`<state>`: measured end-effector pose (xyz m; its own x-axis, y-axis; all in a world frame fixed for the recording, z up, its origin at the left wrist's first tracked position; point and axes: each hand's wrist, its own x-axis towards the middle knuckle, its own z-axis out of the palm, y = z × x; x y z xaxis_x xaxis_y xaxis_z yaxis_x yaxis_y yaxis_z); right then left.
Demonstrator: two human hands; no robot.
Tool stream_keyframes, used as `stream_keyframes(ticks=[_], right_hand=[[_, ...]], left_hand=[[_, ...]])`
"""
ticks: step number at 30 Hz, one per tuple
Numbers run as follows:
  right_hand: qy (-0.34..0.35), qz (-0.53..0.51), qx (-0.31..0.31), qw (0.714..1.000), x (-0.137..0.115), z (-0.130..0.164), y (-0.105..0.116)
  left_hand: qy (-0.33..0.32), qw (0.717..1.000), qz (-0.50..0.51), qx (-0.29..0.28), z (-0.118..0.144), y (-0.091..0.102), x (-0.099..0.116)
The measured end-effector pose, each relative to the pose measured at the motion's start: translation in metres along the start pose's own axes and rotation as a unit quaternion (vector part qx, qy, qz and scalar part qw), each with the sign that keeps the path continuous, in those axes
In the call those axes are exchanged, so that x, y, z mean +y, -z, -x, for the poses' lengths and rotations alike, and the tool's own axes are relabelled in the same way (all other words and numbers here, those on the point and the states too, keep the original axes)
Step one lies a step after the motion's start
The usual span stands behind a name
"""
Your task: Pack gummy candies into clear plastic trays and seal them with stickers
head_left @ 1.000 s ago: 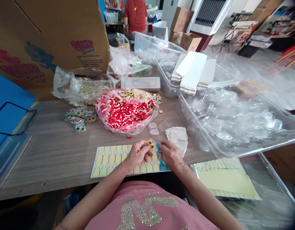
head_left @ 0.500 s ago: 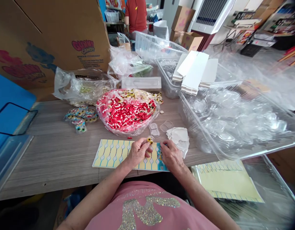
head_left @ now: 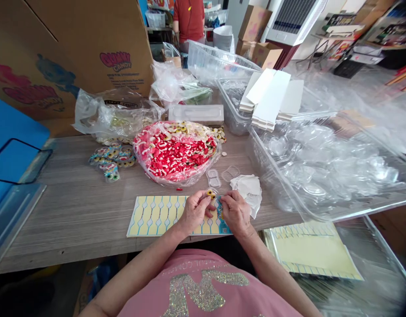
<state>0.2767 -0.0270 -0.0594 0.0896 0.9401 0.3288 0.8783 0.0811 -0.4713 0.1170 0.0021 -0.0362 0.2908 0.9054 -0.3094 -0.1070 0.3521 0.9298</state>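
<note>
My left hand (head_left: pixel 193 214) pinches a small clear blister pack (head_left: pixel 211 193) with yellow-and-black eyeball gummies inside, held just above a yellow sticker sheet (head_left: pixel 156 215). At the sheet's right end is a printed blue label (head_left: pixel 224 225). My right hand (head_left: pixel 236 214) has its thumb and fingers closed on the upper part of this label, which seems raised off the sheet. Close beyond my hands lie an empty clear blister shell (head_left: pixel 213 178) and a crumpled white paper (head_left: pixel 247 190).
A bag of red and white gummies (head_left: pixel 176 154) stands beyond the sheet. Filled packs (head_left: pixel 111 160) lie at left. A large clear bin of plastic shells (head_left: pixel 328 158) sits at right, with white card strips (head_left: pixel 271 97) behind. A cardboard box (head_left: pixel 90 48) stands at back left.
My left hand has shifted slightly right with the blister pack, closer to the right hand. The right hand stays at the blue label, whose upper edge now shows more lifted.
</note>
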Motion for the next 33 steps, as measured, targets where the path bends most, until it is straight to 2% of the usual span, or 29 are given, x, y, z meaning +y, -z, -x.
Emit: stream_keyframes(ticks=[3, 9, 12, 15, 18, 20, 22, 25, 29, 33], right_hand=[[-0.025, -0.009, -0.012, 1.000, -0.001, -0.001, 0.001], [-0.108, 0.034, -0.107, 0.988, -0.008, -0.020, 0.010], [-0.105, 0.089, -0.142, 0.980, -0.014, -0.028, 0.012], [-0.072, 0.102, -0.156, 0.980, -0.015, -0.025, 0.012], [0.010, -0.024, -0.135, 0.991, -0.012, -0.008, 0.017], [0.043, -0.149, -0.102, 0.983, -0.007, 0.006, 0.022], [0.016, -0.247, -0.059, 0.967, 0.000, 0.015, 0.028], [-0.049, -0.321, -0.016, 0.946, 0.008, 0.017, 0.030], [-0.065, -0.351, -0.024, 0.934, 0.013, 0.011, 0.026], [-0.078, -0.384, -0.042, 0.919, 0.017, 0.014, 0.027]], left_hand=[[-0.013, 1.000, 0.002, 0.011, -0.001, 0.000, -0.002], [-0.021, 1.000, 0.005, 0.018, -0.002, 0.000, -0.002], [-0.029, 1.000, -0.001, 0.013, -0.004, 0.001, -0.005], [-0.036, 0.999, -0.003, 0.014, -0.005, 0.001, -0.009], [-0.042, 0.999, 0.001, 0.024, -0.006, 0.001, -0.012], [-0.042, 0.999, 0.007, 0.026, -0.006, 0.001, -0.012], [-0.032, 0.999, 0.032, 0.010, -0.004, 0.001, -0.010], [-0.008, 0.995, 0.090, -0.037, -0.001, 0.002, -0.006], [0.011, 0.991, 0.107, -0.078, 0.003, -0.001, -0.003], [0.015, 0.991, 0.110, -0.079, 0.003, -0.003, -0.004]])
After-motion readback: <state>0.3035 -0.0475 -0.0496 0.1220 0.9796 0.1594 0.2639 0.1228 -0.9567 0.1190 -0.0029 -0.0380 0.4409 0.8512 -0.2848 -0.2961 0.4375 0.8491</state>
